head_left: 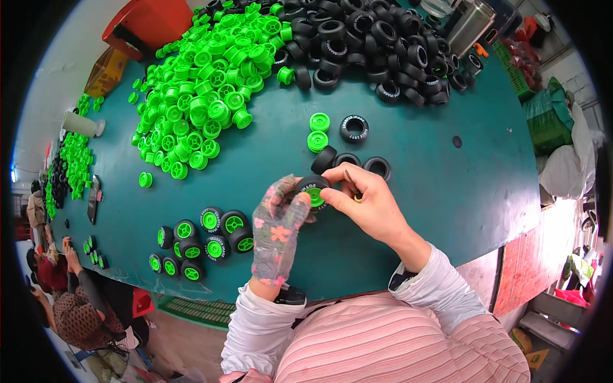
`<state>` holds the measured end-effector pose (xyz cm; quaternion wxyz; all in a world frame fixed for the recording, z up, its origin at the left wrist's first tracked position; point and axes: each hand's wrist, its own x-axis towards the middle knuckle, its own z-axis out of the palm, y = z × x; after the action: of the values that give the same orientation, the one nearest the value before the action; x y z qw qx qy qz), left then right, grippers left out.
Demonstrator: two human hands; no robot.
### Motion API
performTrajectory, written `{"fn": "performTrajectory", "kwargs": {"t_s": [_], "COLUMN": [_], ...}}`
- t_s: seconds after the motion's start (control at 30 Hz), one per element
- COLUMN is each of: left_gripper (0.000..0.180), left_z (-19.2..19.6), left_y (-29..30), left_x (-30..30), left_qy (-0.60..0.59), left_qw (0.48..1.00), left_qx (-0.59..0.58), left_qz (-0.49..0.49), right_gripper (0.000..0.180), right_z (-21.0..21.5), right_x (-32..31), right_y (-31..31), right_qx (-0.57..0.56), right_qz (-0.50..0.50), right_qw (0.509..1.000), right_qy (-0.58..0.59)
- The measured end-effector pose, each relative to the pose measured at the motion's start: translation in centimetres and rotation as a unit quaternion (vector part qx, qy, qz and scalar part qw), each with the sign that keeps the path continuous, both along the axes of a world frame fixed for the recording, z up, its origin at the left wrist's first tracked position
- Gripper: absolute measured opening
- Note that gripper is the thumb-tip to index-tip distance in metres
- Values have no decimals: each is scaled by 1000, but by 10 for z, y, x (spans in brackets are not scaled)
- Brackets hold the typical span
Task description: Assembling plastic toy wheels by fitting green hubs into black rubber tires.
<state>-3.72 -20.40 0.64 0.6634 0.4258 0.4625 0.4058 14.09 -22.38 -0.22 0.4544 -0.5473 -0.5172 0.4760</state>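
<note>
Between my hands is a toy wheel (315,195), a black tyre with a green rim seated inside it. My left hand (276,223), in a flower-patterned glove, closes round its left side. The thumb and fingers of my right hand (367,201) pinch its right edge. A thin tool (349,177), mostly hidden, lies within the right fingers. Just beyond the hands are several loose black tyres (377,168), one of them tilted. Farther up, two green rims (318,141) lie beside another tyre (354,129). Left of my gloved hand sits a group of fitted wheels (190,247).
A big heap of green rims (204,96) and a heap of black tyres (377,45) cover the table's (440,172) far side. A red bin (148,29) and a steel flask (471,29) stand behind. At the far left, another person (83,309) works at the table.
</note>
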Motion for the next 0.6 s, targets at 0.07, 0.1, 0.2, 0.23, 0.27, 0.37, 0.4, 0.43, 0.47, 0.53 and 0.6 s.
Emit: {"fn": "performTrajectory", "kwargs": {"t_s": [0.07,0.1,0.2,0.23,0.27,0.37,0.4,0.43,0.47,0.53,0.6], "left_gripper": [39,41,43,40,37,32,31,31,31,32,33], "left_z": [-3,-3,5,2,-1,-7,-9,-13,-16,-15,-6], "left_y": [-1,-1,-2,-2,-1,-1,-1,-2,-4,-4,-3], "left_x": [0,1,4,2,-2,-7,-8,-8,-7,-5,-3], "left_qy": [-48,-73,-4,8,21,-12,-34,-76,-117,-147,-123], "left_qw": [999,997,1000,1000,999,1000,999,995,989,982,984], "left_qx": [-23,-32,9,15,21,-12,-32,-60,-87,-118,-126], "left_qz": [13,22,-13,-14,-17,-11,-6,3,12,9,-11], "right_gripper": [26,25,25,26,27,27,27,26,26,26,27], "right_z": [6,9,8,8,10,4,2,2,3,3,5], "right_x": [-1,-2,-5,-4,-3,0,0,-2,-4,-5,0], "right_y": [-4,-5,-7,-8,-8,-7,-7,-6,-6,-5,-3], "right_qx": [-17,-24,12,20,28,15,5,-27,-58,-106,-137], "right_qz": [4,8,-1,6,13,36,45,35,25,4,-13], "right_qw": [1000,999,998,996,995,997,998,999,998,992,987], "right_qy": [-18,-29,-69,-82,-95,-70,-51,-14,23,70,88]}}
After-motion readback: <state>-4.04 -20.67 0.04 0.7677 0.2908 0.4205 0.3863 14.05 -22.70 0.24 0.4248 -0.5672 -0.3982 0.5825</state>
